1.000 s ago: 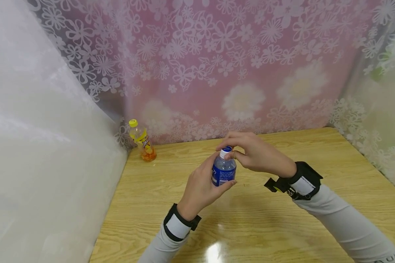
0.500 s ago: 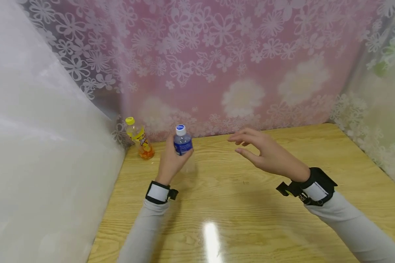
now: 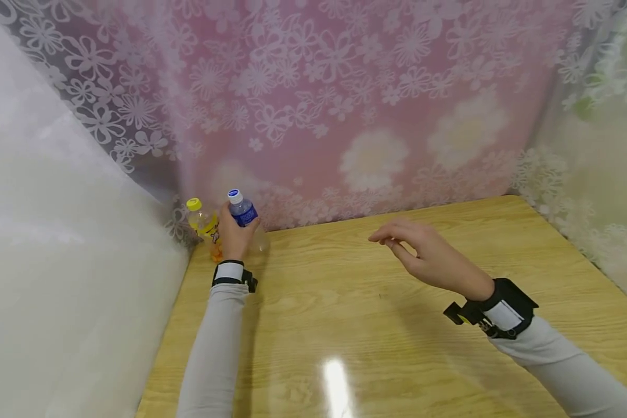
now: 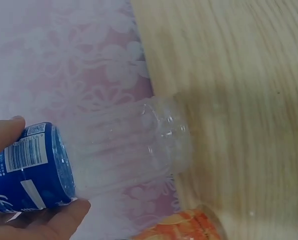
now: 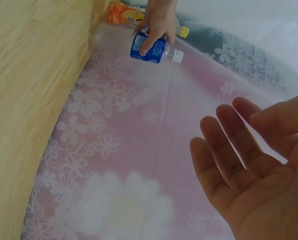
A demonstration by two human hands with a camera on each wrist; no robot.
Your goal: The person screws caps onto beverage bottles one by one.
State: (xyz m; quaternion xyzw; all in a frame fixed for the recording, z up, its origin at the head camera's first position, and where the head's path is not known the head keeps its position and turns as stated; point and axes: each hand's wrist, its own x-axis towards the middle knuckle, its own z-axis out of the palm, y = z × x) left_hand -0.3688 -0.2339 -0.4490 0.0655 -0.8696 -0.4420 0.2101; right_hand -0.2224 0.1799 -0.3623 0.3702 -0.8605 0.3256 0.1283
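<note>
My left hand (image 3: 235, 235) grips a clear plastic bottle (image 4: 124, 145) round its blue label, at the back left of the table. The bottle has a white cap with a blue top, and its base is right at the tabletop. Close beside it on the left stands a second bottle (image 3: 202, 223), with a yellow cap, a yellow label and orange at the bottom; my left hand partly hides it. Over the right half of the table hangs my right hand (image 3: 423, 252), its fingers relaxed and nothing in them. In the right wrist view that palm (image 5: 269, 185) shows bare.
The wooden table (image 3: 313, 313) ends at a pink flowered curtain (image 3: 313, 128) behind. A white sheet (image 3: 73, 244) borders the left side, and a pale flowered sheet (image 3: 601, 174) the right. Light glares off the table's front.
From the middle, my left hand has carried the blue-labelled bottle to the back left, beside the yellow-capped one. My right hand has let go of the cap and drawn off to the right.
</note>
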